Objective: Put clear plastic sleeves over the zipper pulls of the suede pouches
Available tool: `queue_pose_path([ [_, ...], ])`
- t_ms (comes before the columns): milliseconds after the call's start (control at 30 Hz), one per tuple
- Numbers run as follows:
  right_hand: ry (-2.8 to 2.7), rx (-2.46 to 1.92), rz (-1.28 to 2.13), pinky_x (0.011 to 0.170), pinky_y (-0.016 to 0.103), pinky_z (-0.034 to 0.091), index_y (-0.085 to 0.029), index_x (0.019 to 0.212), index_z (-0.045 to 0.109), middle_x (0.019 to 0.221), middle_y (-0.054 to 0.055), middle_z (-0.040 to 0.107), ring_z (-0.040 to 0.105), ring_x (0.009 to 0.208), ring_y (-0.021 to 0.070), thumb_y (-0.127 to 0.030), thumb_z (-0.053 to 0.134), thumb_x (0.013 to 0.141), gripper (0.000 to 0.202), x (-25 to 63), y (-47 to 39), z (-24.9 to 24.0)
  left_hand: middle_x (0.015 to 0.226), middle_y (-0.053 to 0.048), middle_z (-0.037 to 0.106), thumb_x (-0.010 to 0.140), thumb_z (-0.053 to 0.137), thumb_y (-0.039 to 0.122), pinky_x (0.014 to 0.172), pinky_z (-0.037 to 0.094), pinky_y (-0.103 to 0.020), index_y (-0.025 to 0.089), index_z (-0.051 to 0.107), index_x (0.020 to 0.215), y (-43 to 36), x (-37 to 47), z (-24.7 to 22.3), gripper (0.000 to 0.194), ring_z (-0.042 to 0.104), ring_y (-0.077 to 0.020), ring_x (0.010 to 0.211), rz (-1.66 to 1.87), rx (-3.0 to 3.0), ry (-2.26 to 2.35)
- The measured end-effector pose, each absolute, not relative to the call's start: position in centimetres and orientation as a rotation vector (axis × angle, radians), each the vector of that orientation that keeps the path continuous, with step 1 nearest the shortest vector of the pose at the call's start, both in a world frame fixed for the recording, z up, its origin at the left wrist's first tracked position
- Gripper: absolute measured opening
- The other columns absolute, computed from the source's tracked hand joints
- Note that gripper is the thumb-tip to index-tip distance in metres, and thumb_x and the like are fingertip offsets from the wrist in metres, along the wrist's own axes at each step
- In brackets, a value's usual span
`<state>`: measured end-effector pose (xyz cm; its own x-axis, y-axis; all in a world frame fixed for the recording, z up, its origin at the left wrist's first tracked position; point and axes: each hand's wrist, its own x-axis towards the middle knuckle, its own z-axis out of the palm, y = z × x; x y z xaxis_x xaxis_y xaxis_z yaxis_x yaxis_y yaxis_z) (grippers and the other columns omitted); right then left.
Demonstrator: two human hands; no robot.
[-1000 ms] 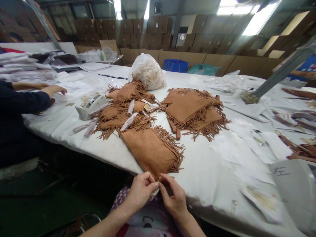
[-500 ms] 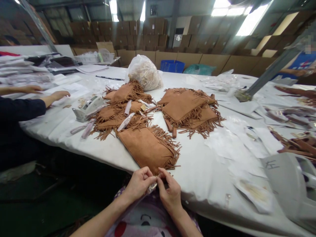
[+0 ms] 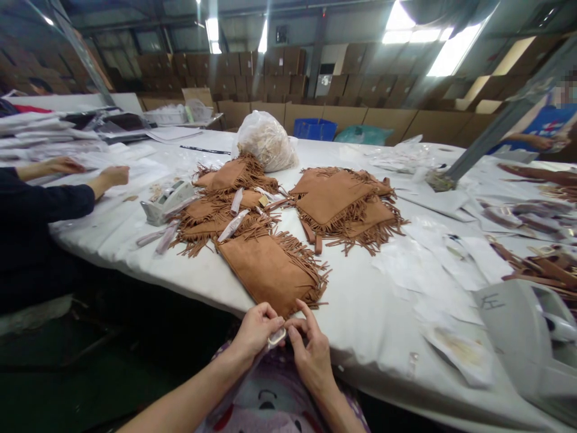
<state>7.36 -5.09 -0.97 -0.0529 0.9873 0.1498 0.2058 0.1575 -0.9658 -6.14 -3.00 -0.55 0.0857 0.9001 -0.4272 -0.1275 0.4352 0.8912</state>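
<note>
A brown fringed bag (image 3: 270,270) lies at the table's near edge, its lower corner by my fingers. My left hand (image 3: 258,329) pinches a plastic-wrapped strap with a metal ring (image 3: 276,338) just below that corner. Close beside it, my right hand (image 3: 310,344) has its thumb and fingertips near the ring, index finger raised; what it holds, if anything, is too small to name. More fringed bags lie in a left pile (image 3: 225,204) and a right pile (image 3: 342,198). Wrapped straps (image 3: 234,224) rest on the left pile.
Tape dispensers stand at left (image 3: 166,201) and right (image 3: 527,337). A stuffed plastic bag (image 3: 265,141) sits behind the piles. A metal post (image 3: 478,141) rises at right. A co-worker's hands (image 3: 112,177) are at left, another person (image 3: 541,132) at far right. Brown straps (image 3: 545,267) lie right.
My right hand's fingers have spread a little and its index finger has lifted. The metal ring shows more clearly. At left, the co-worker's hands have curled. The view has tilted up slightly.
</note>
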Motion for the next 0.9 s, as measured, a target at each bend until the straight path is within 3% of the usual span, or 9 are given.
queue_pose_path([
  [100, -1.469, -1.274, 1.024, 0.074, 0.028, 0.051, -0.015, 0.130, 0.046, 0.087, 0.004, 0.071, 0.065, 0.074, 0.0175, -0.032, 0.054, 0.086, 0.048, 7.8, -5.8, -0.5, 0.048, 0.004, 0.056, 0.065, 0.066, 0.036, 0.042, 0.032, -0.018, 0.019, 0.048, 0.073, -3.1, -6.1, -0.4, 0.026, 0.049, -0.0099, 0.040, 0.923, 0.780, 1.233],
  [167, -1.399, -1.410, 1.005, 0.072, 0.027, 0.050, -0.015, 0.111, 0.062, 0.085, 0.005, 0.071, 0.064, 0.075, 0.0192, -0.040, 0.059, 0.083, 0.037, 8.1, -6.5, -0.4, 0.048, 0.006, 0.053, 0.064, 0.068, 0.034, 0.041, 0.030, -0.018, 0.018, 0.050, 0.073, -3.2, -6.2, -0.4, 0.026, 0.046, -0.0084, 0.040, 0.931, 0.766, 1.242],
  [233, -1.286, -1.553, 1.043, 0.063, 0.026, 0.048, -0.015, 0.082, 0.069, 0.072, 0.005, 0.068, 0.062, 0.067, 0.0189, -0.050, 0.058, 0.081, 0.037, 8.0, -7.2, -0.7, 0.047, 0.006, 0.052, 0.063, 0.068, 0.034, 0.040, 0.027, -0.017, 0.018, 0.051, 0.073, -3.1, -6.1, -0.5, 0.026, 0.042, -0.0073, 0.039, 0.928, 0.754, 1.256],
  [300, -1.188, -1.591, 1.223, 0.051, 0.024, 0.043, -0.014, 0.065, 0.067, 0.056, 0.003, 0.061, 0.055, 0.053, 0.0154, -0.057, 0.058, 0.078, 0.046, 7.5, -7.6, -1.2, 0.048, 0.006, 0.051, 0.064, 0.069, 0.035, 0.040, 0.026, -0.018, 0.017, 0.051, 0.073, -3.1, -5.9, -0.5, 0.026, 0.040, -0.0072, 0.039, 0.925, 0.746, 1.258],
  [400, -1.021, -1.487, 1.533, 0.040, 0.021, 0.033, -0.013, 0.065, 0.066, 0.046, -0.002, 0.051, 0.042, 0.040, 0.0094, -0.061, 0.066, 0.067, 0.048, 6.3, -7.6, -2.0, 0.052, 0.005, 0.052, 0.065, 0.070, 0.038, 0.043, 0.030, -0.018, 0.017, 0.051, 0.073, -3.0, -5.8, -0.1, 0.029, 0.044, -0.0081, 0.043, 0.935, 0.751, 1.229],
  [533, -0.785, -1.374, 1.639, 0.037, 0.018, 0.031, -0.013, 0.062, 0.060, 0.044, -0.004, 0.048, 0.039, 0.037, 0.0068, -0.060, 0.074, 0.057, 0.050, 5.3, -7.0, -2.6, 0.062, 0.002, 0.057, 0.072, 0.064, 0.053, 0.052, 0.039, -0.020, 0.016, 0.055, 0.077, -3.4, -7.1, 0.5, 0.038, 0.051, -0.0100, 0.053, 0.958, 0.814, 1.177],
  [700, -0.818, -1.351, 1.625, 0.039, 0.018, 0.035, -0.012, 0.064, 0.063, 0.050, -0.001, 0.055, 0.044, 0.040, 0.0075, -0.059, 0.074, 0.060, 0.048, 5.6, -6.9, -2.7, 0.070, -0.006, 0.066, 0.073, 0.059, 0.064, 0.058, 0.045, -0.025, 0.013, 0.060, 0.082, -4.9, -10.0, -0.4, 0.052, 0.062, -0.0177, 0.062, 0.836, 0.949, 1.231],
  [900, -0.942, -1.323, 1.599, 0.042, 0.020, 0.040, -0.013, 0.064, 0.064, 0.058, 0.002, 0.061, 0.048, 0.046, 0.0101, -0.061, 0.069, 0.066, 0.049, 5.7, -6.5, -2.1, 0.073, -0.007, 0.067, 0.068, 0.072, 0.052, 0.056, 0.044, -0.024, 0.010, 0.068, 0.079, -5.6, -9.5, -0.7, 0.044, 0.058, -0.0140, 0.058, 0.709, 0.847, 1.041],
])
